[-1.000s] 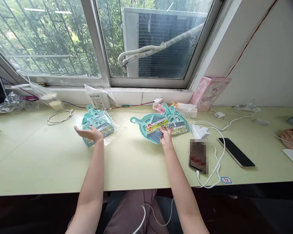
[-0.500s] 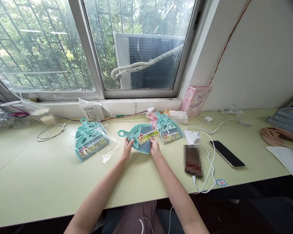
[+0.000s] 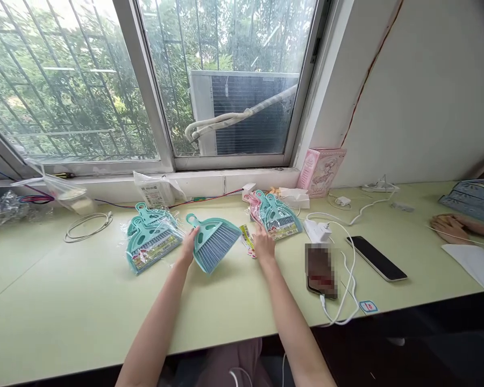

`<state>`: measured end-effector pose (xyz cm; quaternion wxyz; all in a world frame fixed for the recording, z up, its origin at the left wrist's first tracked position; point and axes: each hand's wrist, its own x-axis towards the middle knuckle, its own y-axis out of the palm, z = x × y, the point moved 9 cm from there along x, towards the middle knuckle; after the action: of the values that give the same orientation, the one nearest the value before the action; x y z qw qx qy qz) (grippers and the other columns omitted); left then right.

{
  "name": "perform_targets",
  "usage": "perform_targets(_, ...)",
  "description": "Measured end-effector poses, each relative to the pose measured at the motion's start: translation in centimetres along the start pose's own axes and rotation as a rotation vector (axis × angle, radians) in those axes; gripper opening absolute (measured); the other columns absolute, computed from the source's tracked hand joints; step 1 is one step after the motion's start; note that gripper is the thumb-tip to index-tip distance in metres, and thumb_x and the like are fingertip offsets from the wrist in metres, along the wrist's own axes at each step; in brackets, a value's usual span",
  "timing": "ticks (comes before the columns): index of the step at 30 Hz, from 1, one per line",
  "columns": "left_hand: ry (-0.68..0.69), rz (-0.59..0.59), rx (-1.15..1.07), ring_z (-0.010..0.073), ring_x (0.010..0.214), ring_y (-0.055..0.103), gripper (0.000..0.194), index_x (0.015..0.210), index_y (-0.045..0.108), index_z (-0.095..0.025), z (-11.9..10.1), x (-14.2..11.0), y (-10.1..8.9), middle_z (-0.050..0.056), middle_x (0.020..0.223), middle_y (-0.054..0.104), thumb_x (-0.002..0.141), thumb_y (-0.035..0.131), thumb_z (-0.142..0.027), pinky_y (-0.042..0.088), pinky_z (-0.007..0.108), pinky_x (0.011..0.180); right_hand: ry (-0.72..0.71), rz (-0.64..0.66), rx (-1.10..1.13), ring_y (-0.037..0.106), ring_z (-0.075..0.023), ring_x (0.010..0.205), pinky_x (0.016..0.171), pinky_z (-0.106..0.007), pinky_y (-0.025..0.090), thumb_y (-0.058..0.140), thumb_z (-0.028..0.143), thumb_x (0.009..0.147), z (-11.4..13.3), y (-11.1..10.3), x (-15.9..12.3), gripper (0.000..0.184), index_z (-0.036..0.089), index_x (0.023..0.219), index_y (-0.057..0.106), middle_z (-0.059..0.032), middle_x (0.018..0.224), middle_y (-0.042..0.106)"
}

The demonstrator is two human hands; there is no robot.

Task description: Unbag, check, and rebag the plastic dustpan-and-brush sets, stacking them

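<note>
My left hand (image 3: 189, 248) grips a teal dustpan with a matching brush (image 3: 213, 242) nested in it, by the handle side. The set is raised and tilted, its blue-grey bristles facing me. My right hand (image 3: 264, 244) is closed on a yellow-green printed label card (image 3: 248, 242), apart from the brush; its fingertips are partly hidden. To the left lie teal dustpan sets in clear plastic wrap (image 3: 153, 242). Just beyond my right hand rest more wrapped teal sets (image 3: 280, 217) and a pink one (image 3: 254, 204).
At the right are a phone on a charging cable (image 3: 321, 274), a dark phone (image 3: 377, 258), a white charger (image 3: 318, 231) and loose cables. A pink box (image 3: 321, 171) stands by the window. Another person's hands (image 3: 452, 228) rest at the far right. A coiled cable (image 3: 87, 227) lies left.
My left hand came over from the left and took the dustpan set, now moved leftward. My right hand shifted from the set to holding the label card, which has come off it.
</note>
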<state>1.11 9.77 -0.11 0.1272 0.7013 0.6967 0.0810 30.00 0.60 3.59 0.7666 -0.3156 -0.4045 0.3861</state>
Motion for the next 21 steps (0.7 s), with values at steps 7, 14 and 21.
perform_targets(7,-0.191,0.389,0.313,0.0245,0.096,0.067,0.048,0.104,0.068,-0.017,3.5,-2.8,4.6,0.008,0.103,0.073,0.070,0.075,-0.050,0.051,0.032,0.084,-0.229,-0.111,0.159,0.066,-0.0139,0.081,0.074,-0.023,0.044,0.033,0.027,0.103,4.9,-2.1,-1.6,0.034,0.019,0.107,0.066,-0.0064,0.102,0.072)
perform_targets(14,-0.075,0.459,0.459,0.0325,0.124,0.055,0.055,0.108,0.068,-0.016,4.5,-3.1,6.3,0.011,0.124,0.067,0.076,0.064,-0.060,0.043,0.041,0.104,-0.475,0.112,-0.167,0.062,-0.0209,0.091,0.077,-0.031,0.042,0.044,0.026,0.099,10.8,3.2,-5.4,0.021,0.018,0.098,0.063,-0.0082,0.095,0.070)
perform_targets(21,-0.066,0.393,0.510,0.0326,0.129,0.051,0.058,0.117,0.065,-0.018,4.8,-2.3,5.5,0.012,0.135,0.061,0.077,0.063,-0.061,0.040,0.041,0.107,-0.370,0.077,-0.313,0.061,-0.0257,0.094,0.077,-0.035,0.040,0.038,0.019,0.099,10.2,3.1,-5.0,0.030,0.013,0.089,0.065,-0.0141,0.088,0.069)
